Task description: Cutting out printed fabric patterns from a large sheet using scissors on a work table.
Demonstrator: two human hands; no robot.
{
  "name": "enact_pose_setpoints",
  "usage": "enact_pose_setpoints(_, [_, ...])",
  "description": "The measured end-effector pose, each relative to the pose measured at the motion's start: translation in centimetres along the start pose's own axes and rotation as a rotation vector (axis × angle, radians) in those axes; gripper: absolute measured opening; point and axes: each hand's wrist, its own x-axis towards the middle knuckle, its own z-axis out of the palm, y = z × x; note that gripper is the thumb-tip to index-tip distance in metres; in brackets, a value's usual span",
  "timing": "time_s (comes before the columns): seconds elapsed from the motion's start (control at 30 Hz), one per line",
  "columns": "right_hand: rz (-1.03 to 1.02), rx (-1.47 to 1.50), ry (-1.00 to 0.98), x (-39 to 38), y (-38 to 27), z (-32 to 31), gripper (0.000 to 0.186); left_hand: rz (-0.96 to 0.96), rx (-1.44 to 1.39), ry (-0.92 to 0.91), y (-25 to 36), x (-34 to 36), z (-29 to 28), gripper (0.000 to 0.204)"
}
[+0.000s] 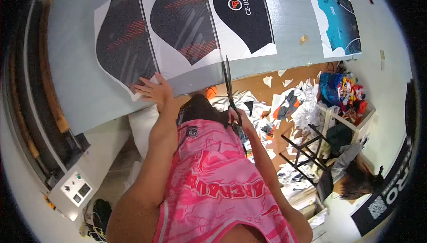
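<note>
My left hand, its fingers spread, rests on the lower tip of a printed fabric sheet at the table's near edge. The sheet carries dark, sleeve-shaped panels: a left panel with red stripes, a middle panel also striped red, and a right panel with a round emblem and lettering. White margins surround them. In my right hand is a pair of long dark scissors, fingers wrapped round the handles. Its blades point up toward the table, near the white margin between the middle and right panels.
The grey table fills the upper view, with a teal and black printed piece at its right end. Fabric scraps litter the wooden floor. A black metal stool frame and a wooden crate of colourful cloth stand to the right.
</note>
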Motion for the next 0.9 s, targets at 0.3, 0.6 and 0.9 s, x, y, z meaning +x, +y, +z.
enact_pose_setpoints(0.3, [-0.032, -0.093, 0.053, 4.2, -1.8, -1.7, 0.045, 0.001, 0.031, -0.078, 0.1, 0.0, -1.1, 0.079])
enact_pose_setpoints(0.6, [0.033, -0.092, 0.135, 4.6, -2.3, -0.9, 0.043, 0.0, -0.004, -0.101, 0.1, -0.1, -1.2, 0.079])
enact_pose_setpoints(0.9, [0.056, -0.136, 0.213, 5.6, -5.3, -0.3, 0.055, 0.024, -0.015, -0.073, 0.0, 0.0, -1.1, 0.079])
